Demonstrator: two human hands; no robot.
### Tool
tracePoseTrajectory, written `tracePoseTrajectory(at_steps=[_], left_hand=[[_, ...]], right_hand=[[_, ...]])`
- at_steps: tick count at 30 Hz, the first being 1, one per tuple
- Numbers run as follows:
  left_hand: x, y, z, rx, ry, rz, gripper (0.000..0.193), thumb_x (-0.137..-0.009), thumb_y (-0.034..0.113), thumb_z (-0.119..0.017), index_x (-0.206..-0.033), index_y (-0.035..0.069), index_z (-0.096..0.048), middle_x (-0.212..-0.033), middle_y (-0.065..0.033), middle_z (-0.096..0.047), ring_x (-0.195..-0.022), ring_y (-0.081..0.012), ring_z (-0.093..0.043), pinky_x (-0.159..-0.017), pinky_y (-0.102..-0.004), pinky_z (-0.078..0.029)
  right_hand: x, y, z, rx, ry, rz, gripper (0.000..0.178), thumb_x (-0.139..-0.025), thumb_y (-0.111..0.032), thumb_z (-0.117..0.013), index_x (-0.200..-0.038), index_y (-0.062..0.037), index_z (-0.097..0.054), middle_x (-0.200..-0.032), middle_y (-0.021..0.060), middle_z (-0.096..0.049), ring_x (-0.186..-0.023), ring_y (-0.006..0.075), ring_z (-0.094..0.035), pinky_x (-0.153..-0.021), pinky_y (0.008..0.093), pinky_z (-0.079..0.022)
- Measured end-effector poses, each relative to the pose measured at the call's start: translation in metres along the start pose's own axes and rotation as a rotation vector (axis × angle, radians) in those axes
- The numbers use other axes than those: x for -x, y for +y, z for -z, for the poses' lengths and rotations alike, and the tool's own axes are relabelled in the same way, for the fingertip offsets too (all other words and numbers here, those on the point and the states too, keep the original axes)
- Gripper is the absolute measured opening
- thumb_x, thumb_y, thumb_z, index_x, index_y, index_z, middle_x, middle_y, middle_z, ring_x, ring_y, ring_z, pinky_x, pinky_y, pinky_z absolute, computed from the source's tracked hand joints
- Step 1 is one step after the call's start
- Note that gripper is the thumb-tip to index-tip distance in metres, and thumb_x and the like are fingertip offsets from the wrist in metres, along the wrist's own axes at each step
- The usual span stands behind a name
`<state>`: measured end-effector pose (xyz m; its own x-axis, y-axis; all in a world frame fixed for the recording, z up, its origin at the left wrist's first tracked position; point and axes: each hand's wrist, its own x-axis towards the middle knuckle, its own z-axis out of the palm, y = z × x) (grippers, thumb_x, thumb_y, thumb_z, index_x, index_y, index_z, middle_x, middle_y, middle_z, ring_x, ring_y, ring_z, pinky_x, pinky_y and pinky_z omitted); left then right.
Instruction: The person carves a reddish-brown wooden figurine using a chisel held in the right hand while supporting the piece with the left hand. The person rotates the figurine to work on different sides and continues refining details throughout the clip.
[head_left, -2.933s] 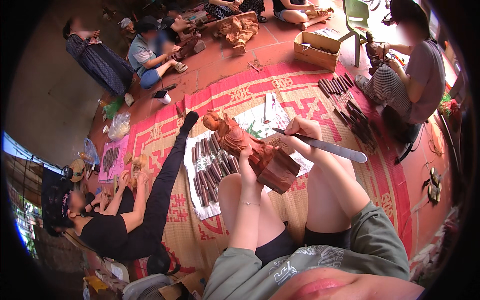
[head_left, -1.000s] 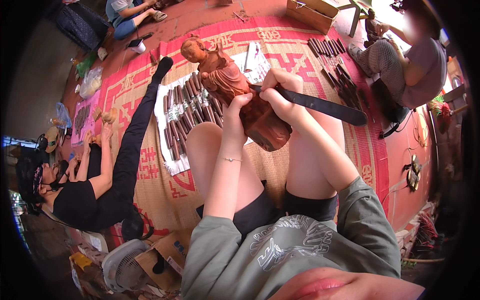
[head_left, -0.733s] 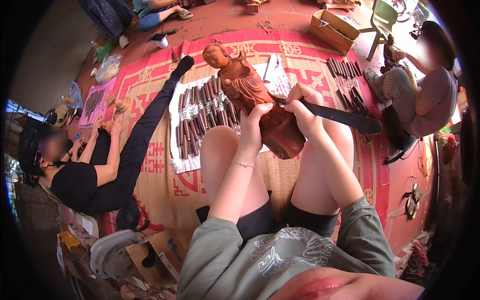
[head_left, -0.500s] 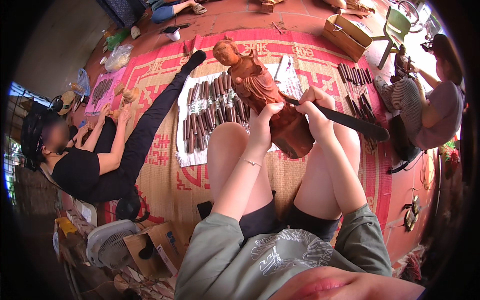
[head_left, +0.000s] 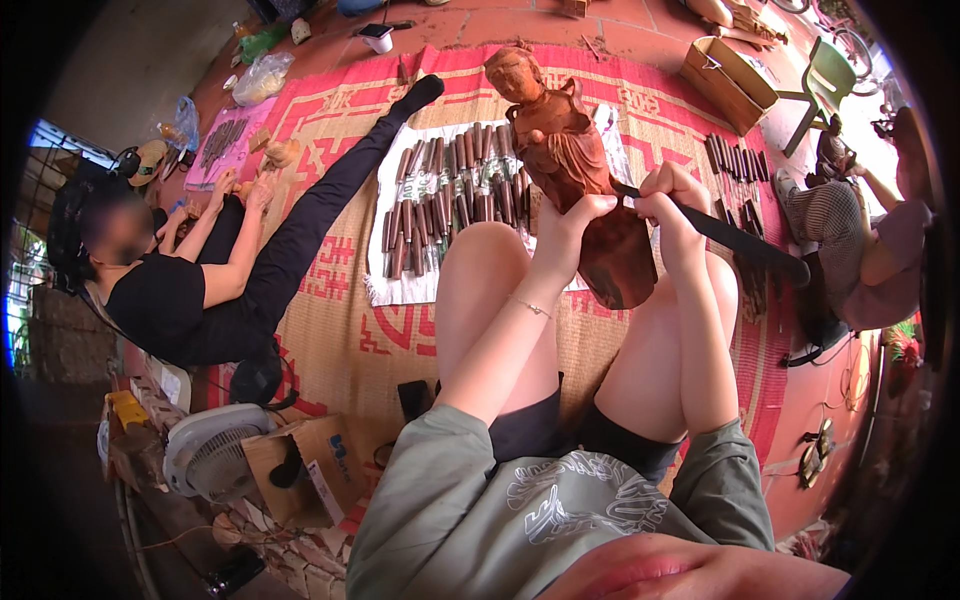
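A reddish-brown carved wooden figurine stands tilted above my knees, its head away from me. My left hand is wrapped round its lower part, the thumb lying on the front of the carving. In my right hand is a carving tool with a long, flat, dark handle that sticks out to the right. Its narrow end meets the figurine's robe close to my left thumb. The fingers on the figurine's far side are hidden.
Beyond my knees, several wooden-handled chisels lie on a white cloth. More tools lie to the right. A person in black sits at left, one leg stretched across the mat. Another person works at right. A fan stands lower left.
The view has shifted, so the surroundings sit differently. The figurine has turned more upright, its face now showing more. My right hand and the tool stay against the robe.
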<state>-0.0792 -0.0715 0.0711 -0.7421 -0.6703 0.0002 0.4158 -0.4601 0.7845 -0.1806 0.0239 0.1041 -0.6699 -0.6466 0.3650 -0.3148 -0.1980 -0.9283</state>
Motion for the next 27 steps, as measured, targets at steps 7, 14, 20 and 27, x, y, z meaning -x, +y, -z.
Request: tracePoseTrajectory(at_steps=[7,14,20,27], left_hand=[[0.001,0.004,0.001,0.004,-0.031,-0.013,0.026,-0.074,0.012,-0.066,-0.097,0.003,-0.059,-0.089,-0.0015,-0.060,-0.081,-0.0094,-0.057,-0.076,-0.0256,-0.046],[0.003,0.000,0.000,0.016,0.037,-0.052,0.025,-0.074,0.016,-0.066,-0.095,0.003,-0.059,-0.088,-0.0004,-0.058,-0.079,-0.0085,-0.054,-0.073,-0.0245,-0.044],[0.000,-0.008,0.007,0.110,-0.021,0.035,0.041,-0.073,0.012,-0.061,-0.111,0.000,-0.053,-0.103,-0.0059,-0.056,-0.097,-0.0146,-0.054,-0.087,-0.0286,-0.043],[-0.007,-0.010,0.019,0.137,-0.063,0.071,0.048,-0.078,0.021,-0.051,-0.120,-0.002,-0.048,-0.112,-0.0150,-0.060,-0.103,-0.0257,-0.060,-0.095,-0.0382,-0.046]], right_hand=[[0.001,-0.001,-0.001,-0.185,-0.029,-0.053,0.007,-0.071,0.003,-0.057,-0.069,0.0004,-0.050,-0.064,0.0034,-0.054,-0.058,0.0081,-0.048,-0.054,0.0227,-0.038],[-0.002,-0.002,0.004,-0.102,-0.060,-0.157,0.007,-0.071,0.001,-0.055,-0.067,-0.0010,-0.050,-0.064,0.0043,-0.053,-0.056,0.0088,-0.047,-0.053,0.0223,-0.037],[-0.005,-0.006,0.008,-0.209,-0.120,-0.165,0.012,-0.076,-0.003,-0.063,-0.070,-0.0033,-0.052,-0.070,0.0034,-0.058,-0.061,0.0084,-0.051,-0.057,0.0215,-0.038],[-0.004,0.001,0.015,0.011,-0.216,-0.013,0.013,-0.074,-0.004,-0.068,-0.070,-0.0017,-0.056,-0.072,0.0000,-0.059,-0.068,0.0060,-0.053,-0.062,0.0216,-0.042]])
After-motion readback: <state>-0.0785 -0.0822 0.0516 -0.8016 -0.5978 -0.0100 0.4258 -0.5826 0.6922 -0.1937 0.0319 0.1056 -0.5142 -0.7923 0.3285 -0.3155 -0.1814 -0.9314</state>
